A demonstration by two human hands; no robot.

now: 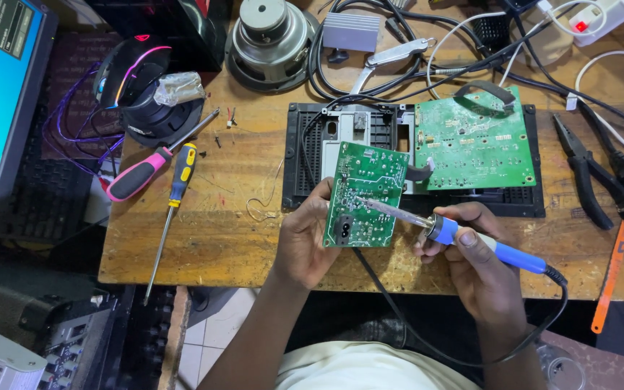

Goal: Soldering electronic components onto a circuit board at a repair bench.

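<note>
Wooden bench [218, 238] cluttered; left hand [308, 238] grips circuit board [365, 195], right hand [471, 249] grips soldering iron [471, 238]

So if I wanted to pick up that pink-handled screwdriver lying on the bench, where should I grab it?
Probably by the fat pink handle of the pink-handled screwdriver, coming from above. It lies flat and slanted on the wooden bench, handle toward the lower left, thin shaft running up toward the speaker. The yellow-and-blue screwdriver lies close on its right, so close your fingers across the handle.

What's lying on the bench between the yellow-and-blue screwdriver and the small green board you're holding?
In the head view, only a thin loop of bare wire lies on the wooden bench between the yellow-and-blue screwdriver and the small green circuit board.
</note>
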